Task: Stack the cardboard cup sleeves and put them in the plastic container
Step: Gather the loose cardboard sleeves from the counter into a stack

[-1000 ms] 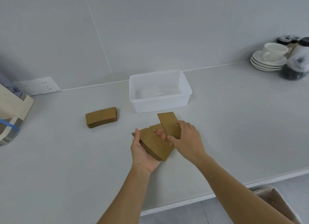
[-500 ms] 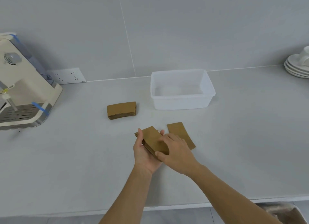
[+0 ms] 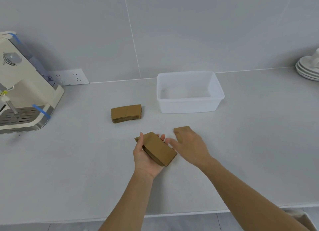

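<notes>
My left hand [image 3: 146,157] holds a stack of brown cardboard cup sleeves [image 3: 158,148] palm up, just above the counter. My right hand [image 3: 190,147] lies flat over a single loose sleeve [image 3: 182,128] on the counter, fingers spread, covering most of it. A second stack of sleeves [image 3: 126,113] rests on the counter to the left of the plastic container [image 3: 189,106]. The translucent white container stands behind my hands and holds nothing.
A cream coffee machine [image 3: 22,91] stands at the far left, with a wall socket [image 3: 69,77] beside it. White saucers [image 3: 309,70] are stacked at the far right edge. The counter's front edge [image 3: 172,213] runs below my forearms.
My right hand has moved off the held stack to the right and now covers the loose sleeve on the counter. The camera view has shifted left since the oldest frame.
</notes>
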